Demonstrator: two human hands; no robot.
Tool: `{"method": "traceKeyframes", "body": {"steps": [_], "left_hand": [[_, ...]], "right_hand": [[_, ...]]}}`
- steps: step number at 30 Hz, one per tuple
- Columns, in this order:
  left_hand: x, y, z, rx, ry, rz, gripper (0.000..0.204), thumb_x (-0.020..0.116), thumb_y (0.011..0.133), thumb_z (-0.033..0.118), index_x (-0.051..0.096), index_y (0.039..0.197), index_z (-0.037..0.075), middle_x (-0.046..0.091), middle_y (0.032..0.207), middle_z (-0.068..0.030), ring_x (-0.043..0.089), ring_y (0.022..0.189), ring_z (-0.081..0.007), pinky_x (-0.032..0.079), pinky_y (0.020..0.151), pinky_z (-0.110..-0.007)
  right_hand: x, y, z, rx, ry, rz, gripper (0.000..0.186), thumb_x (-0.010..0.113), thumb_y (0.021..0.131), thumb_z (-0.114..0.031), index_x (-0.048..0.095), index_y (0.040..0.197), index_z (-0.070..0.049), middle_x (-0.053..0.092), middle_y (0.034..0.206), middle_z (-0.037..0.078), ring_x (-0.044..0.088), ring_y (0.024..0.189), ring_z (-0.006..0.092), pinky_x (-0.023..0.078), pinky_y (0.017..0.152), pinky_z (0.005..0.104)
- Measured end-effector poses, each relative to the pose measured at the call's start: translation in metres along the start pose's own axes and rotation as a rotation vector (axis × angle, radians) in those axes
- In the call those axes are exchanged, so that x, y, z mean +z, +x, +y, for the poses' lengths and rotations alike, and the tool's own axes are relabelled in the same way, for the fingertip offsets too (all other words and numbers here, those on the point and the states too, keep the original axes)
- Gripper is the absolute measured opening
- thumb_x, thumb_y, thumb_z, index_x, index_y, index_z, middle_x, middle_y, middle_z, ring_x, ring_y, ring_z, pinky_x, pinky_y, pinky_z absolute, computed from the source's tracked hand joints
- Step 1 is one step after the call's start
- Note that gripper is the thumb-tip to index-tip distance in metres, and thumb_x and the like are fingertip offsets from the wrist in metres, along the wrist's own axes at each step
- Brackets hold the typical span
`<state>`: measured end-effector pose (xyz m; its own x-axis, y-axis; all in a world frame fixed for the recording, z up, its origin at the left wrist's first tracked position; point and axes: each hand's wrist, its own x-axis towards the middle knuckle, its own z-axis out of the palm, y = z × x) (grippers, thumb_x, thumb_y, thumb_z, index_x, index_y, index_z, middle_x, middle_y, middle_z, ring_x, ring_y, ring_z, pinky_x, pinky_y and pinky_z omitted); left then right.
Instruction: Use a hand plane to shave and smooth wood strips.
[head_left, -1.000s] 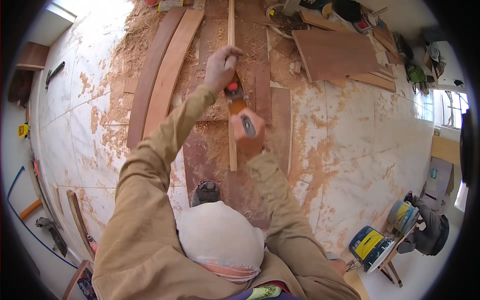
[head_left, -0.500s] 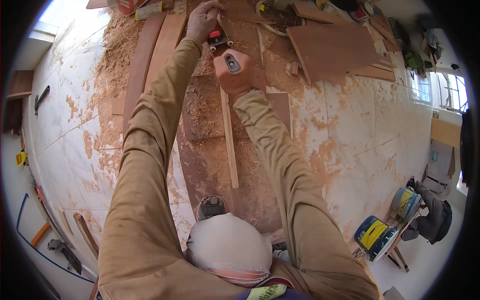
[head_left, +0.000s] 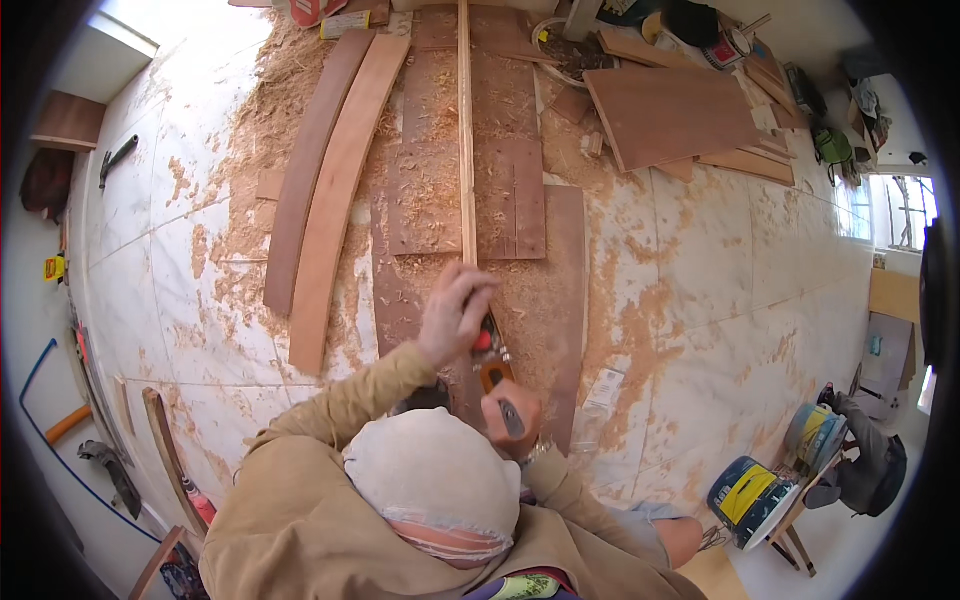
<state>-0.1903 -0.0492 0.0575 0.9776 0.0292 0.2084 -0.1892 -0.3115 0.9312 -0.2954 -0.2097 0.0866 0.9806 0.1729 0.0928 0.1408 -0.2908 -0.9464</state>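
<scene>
My left hand (head_left: 450, 315) grips the front end of a hand plane (head_left: 494, 375) with an orange body and a red part. My right hand (head_left: 520, 420) is wrapped round the plane's rear handle, close to my body. The plane is on the near end of a long, narrow pale wood strip (head_left: 466, 150), which runs away from me over shaving-covered brown boards (head_left: 510, 210). Two long planks (head_left: 346, 170) lie left of the strip.
A stack of boards (head_left: 670, 120) lies at the back right on the dusty tiled floor (head_left: 720, 350), near a round tub (head_left: 560, 60). Paint buckets (head_left: 745, 500) stand at the lower right. Tools (head_left: 120, 160) lie along the left side.
Both hands and the plane went forward to the far part of the strip, then came back toward my body to its near end. The strip's far length is now uncovered.
</scene>
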Motion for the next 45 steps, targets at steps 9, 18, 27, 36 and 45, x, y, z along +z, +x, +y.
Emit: {"method": "traceKeyframes", "body": {"steps": [9, 18, 27, 36, 45], "left_hand": [[-0.026, 0.199, -0.112, 0.125, -0.021, 0.09, 0.016, 0.055, 0.102, 0.01, 0.067, 0.11, 0.005, 0.061, 0.102, -0.0089, 0.06, 0.094, -0.0209, 0.048, 0.084, -0.032], [-0.057, 0.43, -0.171, 0.03, 0.59, -0.01, 0.042, 0.049, 0.105, 0.039, 0.065, 0.129, 0.008, 0.07, 0.12, -0.0138, 0.066, 0.114, -0.0242, 0.05, 0.097, -0.036], [-0.09, 0.15, -0.092, 0.035, -0.012, -0.357, 0.036, 0.055, 0.105, 0.029, 0.063, 0.136, 0.012, 0.065, 0.125, -0.0121, 0.057, 0.126, -0.0211, 0.047, 0.106, -0.038], [-0.052, 0.119, -0.027, 0.041, 0.342, -0.396, 0.023, 0.061, 0.097, 0.021, 0.069, 0.11, 0.004, 0.068, 0.102, -0.0125, 0.067, 0.1, -0.0272, 0.053, 0.087, -0.039], [0.017, -0.055, -0.021, 0.112, 0.058, -0.246, 0.024, 0.051, 0.08, -0.007, 0.07, 0.086, 0.005, 0.062, 0.081, -0.0102, 0.063, 0.074, -0.0249, 0.051, 0.071, -0.036]], "right_hand": [[0.043, 0.212, 0.044, -0.147, -0.095, 0.06, 0.021, 0.067, 0.085, -0.009, 0.057, 0.07, -0.001, 0.053, 0.057, 0.012, 0.056, 0.05, 0.0222, 0.043, 0.05, 0.0359], [0.068, 0.421, 0.063, 0.03, -0.117, 0.155, 0.023, 0.064, 0.085, -0.02, 0.064, 0.074, 0.001, 0.063, 0.065, 0.013, 0.058, 0.059, 0.0167, 0.047, 0.06, 0.0334], [0.032, 0.155, 0.037, 0.026, 0.054, 0.056, 0.018, 0.064, 0.087, -0.012, 0.059, 0.073, -0.002, 0.05, 0.055, 0.007, 0.049, 0.051, 0.0116, 0.041, 0.05, 0.0326], [0.015, 0.091, 0.038, 0.063, 0.151, 0.029, 0.019, 0.066, 0.088, -0.012, 0.059, 0.074, -0.001, 0.051, 0.057, 0.007, 0.049, 0.052, 0.0115, 0.041, 0.05, 0.0321], [-0.011, -0.085, 0.017, 0.084, 0.084, -0.004, 0.016, 0.066, 0.084, -0.008, 0.058, 0.072, -0.003, 0.052, 0.062, 0.016, 0.056, 0.053, 0.0326, 0.046, 0.053, 0.0413]]}}
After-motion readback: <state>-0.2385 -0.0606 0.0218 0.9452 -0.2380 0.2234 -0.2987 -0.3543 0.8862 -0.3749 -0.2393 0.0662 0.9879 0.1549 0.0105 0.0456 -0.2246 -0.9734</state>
